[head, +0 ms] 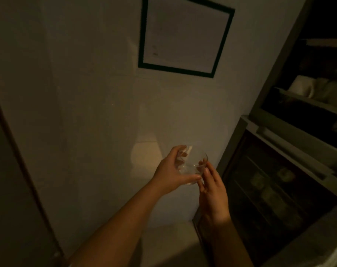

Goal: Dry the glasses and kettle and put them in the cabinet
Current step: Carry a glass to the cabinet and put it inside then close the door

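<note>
Gripping the glass (pixel 191 163), left hand (pixel 170 175) fingers curl; right hand (pixel 214 195) fingers touch straight

Light: dim and yellowish; details blur.
Glass (pixel 192 162): clear tumbler, tilted, held up in front of a pale wall (pixel 83 105).
Left hand (pixel 170 173): grips the glass, fingers curled round its far side, thumb along the near side.
Right hand (pixel 213 191): fingers nearly straight, fingertips touching the right side of the glass.
Picture frame (pixel 185 35): dark-edged, pale inside, hanging on the wall above the hands.
Cabinet (pixel 291 157): at the right, shelves in view holding pale dishes too dark to tell apart.
Dark panel (pixel 11 189): along the left edge.
</note>
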A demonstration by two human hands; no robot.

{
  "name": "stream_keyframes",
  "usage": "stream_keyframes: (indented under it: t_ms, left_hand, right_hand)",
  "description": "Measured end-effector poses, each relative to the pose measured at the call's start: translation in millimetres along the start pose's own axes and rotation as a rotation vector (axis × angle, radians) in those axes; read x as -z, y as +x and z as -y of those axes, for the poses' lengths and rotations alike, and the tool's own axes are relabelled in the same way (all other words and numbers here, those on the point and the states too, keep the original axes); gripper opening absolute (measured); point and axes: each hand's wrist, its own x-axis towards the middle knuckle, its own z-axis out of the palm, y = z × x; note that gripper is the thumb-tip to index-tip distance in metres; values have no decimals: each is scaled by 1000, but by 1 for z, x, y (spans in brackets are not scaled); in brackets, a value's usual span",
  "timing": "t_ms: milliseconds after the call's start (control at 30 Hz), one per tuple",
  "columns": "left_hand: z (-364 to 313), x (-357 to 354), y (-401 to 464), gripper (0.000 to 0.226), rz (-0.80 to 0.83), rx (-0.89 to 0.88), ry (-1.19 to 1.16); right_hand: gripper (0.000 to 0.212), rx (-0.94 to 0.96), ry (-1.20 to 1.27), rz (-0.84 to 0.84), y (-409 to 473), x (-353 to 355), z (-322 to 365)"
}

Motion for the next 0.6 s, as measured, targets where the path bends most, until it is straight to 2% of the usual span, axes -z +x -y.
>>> stream_keyframes:
  t_ms: [233,467,600]
  left_hand:
    - [10,-33,48,84,193,-47,-70]
    - [18,-75,83,83,402,-83,-100]
    - [26,-97,101,83,514,-101,-123]
  right_hand:
    - [32,72,-16,-131,28,24,15]
    - [45,168,-71,-285,42,56,21]
    - [36,209,-67,-373,50,72,19]
